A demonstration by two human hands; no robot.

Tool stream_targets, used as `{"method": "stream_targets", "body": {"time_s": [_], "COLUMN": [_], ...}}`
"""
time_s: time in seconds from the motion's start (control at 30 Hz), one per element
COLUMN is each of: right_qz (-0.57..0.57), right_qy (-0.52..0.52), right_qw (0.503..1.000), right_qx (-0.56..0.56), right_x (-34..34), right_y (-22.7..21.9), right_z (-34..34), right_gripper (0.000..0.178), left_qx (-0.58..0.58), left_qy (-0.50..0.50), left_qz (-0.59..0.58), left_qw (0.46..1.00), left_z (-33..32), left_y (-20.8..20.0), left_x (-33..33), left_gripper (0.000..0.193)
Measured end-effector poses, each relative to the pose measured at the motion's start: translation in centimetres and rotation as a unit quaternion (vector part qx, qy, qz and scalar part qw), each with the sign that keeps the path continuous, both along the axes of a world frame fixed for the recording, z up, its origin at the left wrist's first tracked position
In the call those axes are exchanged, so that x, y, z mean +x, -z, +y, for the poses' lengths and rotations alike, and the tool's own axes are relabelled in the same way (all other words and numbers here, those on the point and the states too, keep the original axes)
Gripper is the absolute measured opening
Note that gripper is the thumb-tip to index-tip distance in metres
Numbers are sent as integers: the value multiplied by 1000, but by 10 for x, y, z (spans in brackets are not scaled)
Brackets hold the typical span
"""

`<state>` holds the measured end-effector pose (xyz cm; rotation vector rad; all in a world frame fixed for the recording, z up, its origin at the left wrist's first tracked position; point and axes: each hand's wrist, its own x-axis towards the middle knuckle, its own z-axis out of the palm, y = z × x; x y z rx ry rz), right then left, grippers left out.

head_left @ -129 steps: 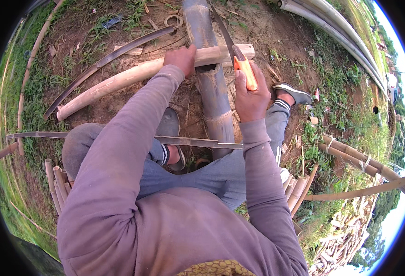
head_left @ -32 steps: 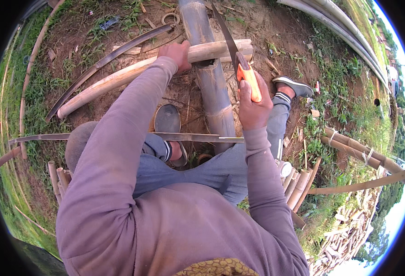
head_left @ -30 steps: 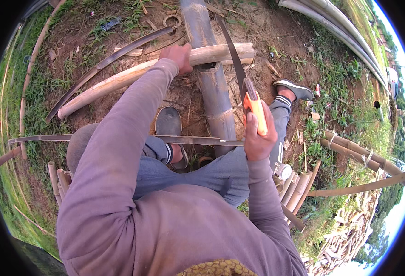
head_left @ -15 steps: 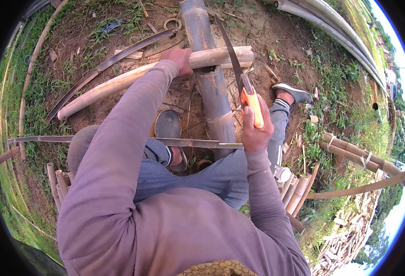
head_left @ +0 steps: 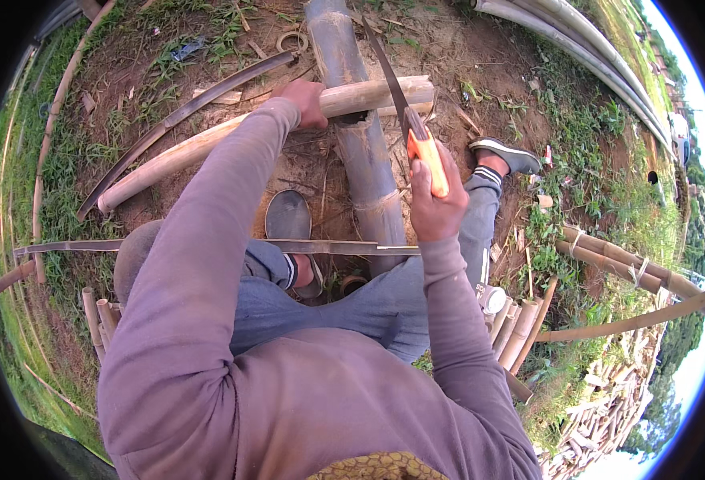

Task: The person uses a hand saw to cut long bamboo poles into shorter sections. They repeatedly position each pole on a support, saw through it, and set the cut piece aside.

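Observation:
My left hand (head_left: 304,102) is wrapped round a pale bamboo pole (head_left: 184,158), close to its right end. That pole lies across a thick grey bamboo trunk (head_left: 366,164), just above a notch in the trunk. In my right hand (head_left: 439,200) is a hand saw (head_left: 391,76), gripped by its orange handle. The saw's dark blade points up and away, crossing over the pale pole to the right of my left hand. Whether the teeth touch the pole, I cannot tell. A second pale piece (head_left: 416,108) shows just beneath the pole's right end.
A dark split bamboo strip (head_left: 168,124) lies left of the pole. Another strip (head_left: 320,246) crosses over my legs. Near the trunk's far end is a bamboo ring (head_left: 292,42). Long poles (head_left: 584,56) lie at far right, and a tied bamboo frame (head_left: 616,260) stands at right.
The saw and my right hand have shifted left, bringing the blade closer to my left hand over the pole. My left hand still grips the pole.

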<state>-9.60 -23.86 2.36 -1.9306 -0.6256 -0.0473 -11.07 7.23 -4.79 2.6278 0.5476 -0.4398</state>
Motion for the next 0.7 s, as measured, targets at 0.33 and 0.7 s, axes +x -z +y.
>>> {"method": "stream_targets", "body": {"time_s": [0.33, 0.7], "right_qz": [-27, 81], "right_qy": [-1, 8], "right_qw": [999, 996], "right_qx": [-30, 36], "right_x": [-16, -98], "right_y": [-3, -19], "right_z": [-29, -125], "right_gripper": [44, 51], "left_qx": [-90, -94], "left_qy": [26, 32], "left_qz": [49, 26], "left_qw": [994, 995], "left_z": [8, 19], "left_y": [8, 8], "left_x": [10, 12], "left_gripper": [68, 66]}}
